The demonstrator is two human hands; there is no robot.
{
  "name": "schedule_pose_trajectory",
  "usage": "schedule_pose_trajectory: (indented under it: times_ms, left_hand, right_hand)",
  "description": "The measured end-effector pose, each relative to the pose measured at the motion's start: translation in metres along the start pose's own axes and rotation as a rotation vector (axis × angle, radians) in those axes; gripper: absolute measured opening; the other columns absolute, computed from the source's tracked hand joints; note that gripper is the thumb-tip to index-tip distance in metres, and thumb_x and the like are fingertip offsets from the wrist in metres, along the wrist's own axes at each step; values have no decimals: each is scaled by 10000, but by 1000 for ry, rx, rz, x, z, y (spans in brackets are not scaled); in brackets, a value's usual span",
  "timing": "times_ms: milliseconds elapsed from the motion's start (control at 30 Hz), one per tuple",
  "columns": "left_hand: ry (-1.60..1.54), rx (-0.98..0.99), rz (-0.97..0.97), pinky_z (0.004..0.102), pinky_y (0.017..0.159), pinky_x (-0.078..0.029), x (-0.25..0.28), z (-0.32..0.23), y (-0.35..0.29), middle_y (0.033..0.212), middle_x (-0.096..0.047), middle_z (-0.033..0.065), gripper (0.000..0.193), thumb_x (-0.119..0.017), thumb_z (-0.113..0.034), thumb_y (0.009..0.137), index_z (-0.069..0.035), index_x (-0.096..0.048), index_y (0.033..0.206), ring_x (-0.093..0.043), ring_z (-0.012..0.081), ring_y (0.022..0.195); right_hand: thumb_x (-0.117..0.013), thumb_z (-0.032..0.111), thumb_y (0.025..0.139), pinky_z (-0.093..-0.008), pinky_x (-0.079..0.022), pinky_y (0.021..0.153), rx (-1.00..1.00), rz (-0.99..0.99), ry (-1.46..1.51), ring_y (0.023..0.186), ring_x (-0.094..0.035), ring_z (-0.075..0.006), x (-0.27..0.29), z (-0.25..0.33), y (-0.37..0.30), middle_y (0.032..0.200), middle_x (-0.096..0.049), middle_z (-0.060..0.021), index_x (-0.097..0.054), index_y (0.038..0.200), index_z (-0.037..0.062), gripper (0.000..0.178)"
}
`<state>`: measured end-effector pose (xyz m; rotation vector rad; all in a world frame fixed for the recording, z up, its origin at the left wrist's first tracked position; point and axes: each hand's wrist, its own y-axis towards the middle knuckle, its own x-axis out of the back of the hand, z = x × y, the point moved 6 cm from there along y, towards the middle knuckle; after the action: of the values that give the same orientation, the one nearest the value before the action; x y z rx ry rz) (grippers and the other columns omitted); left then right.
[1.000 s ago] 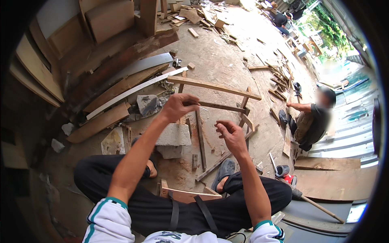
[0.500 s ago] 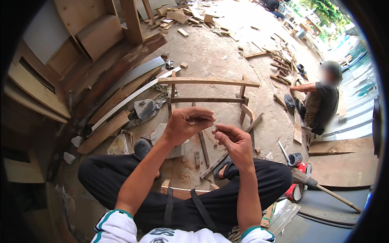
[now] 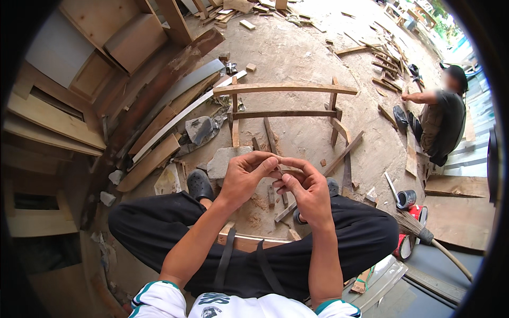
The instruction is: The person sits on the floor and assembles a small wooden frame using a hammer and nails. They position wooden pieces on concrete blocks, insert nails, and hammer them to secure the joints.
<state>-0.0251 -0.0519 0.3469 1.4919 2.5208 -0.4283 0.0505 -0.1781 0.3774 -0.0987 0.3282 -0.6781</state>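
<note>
My left hand and my right hand meet above my lap, their fingertips almost touching. Both are closed in a pinch around a small, thin thing, mostly hidden by the fingers and too small to name. Beyond them stands a low wooden frame with two long rails and short legs. A wooden piece lies crosswise between my legs, with dark straps near it.
Planks, stone chunks and cabinet panels crowd the left. At right are a paint can, a broom and a seated person. Wood scraps litter the floor farther off.
My hands have drawn closer together, with the fingers now curled over the thin thing that showed between them before. The view has shifted slightly.
</note>
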Motion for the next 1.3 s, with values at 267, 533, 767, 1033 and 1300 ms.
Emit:
schedule_pose_trajectory:
  times_ms: [267,533,767,1033,1300]
  left_hand:
    - [-35,115,-100,284,809,-554,13,19,-6,977,-719,50,225,-650,-202,955,-8,-711,1051,-662,108,899]
    - [68,166,-55,244,742,-505,23,69,-22,879,-706,47,247,-676,-194,938,35,-707,1025,-613,81,793]
    - [263,219,-323,227,655,-460,87,113,-9,801,-674,-7,232,-694,-230,913,-6,-725,963,-571,55,725]
    - [597,173,-665,329,844,-522,189,162,1,1074,-699,100,289,-674,-242,911,11,-707,1047,-660,205,978]
    - [815,160,-384,391,1108,-353,186,206,12,1406,-523,176,249,-678,-253,882,-35,-714,997,-397,335,1388]
  right_hand:
    - [-563,7,945,-264,-544,726,-54,-104,-99,836,-676,-145,19,-28,-2,968,-714,-122,-596,1169,-39,230]
    - [-642,62,929,-221,-485,648,-114,-2,-368,741,-627,-76,14,-76,1,830,-693,-36,-671,1011,-22,120]
    - [-583,90,954,-249,-498,591,-169,-14,-581,708,-652,-94,44,-152,23,844,-723,-78,-670,1038,-27,168]
    - [-609,233,922,-351,-539,652,-570,-249,-540,748,-696,-213,127,-267,103,830,-723,-104,-663,1083,28,266]
    - [-696,265,839,-461,-502,873,-340,-159,-1102,1000,-643,-395,89,-339,193,1041,-684,-217,-639,1120,51,358]
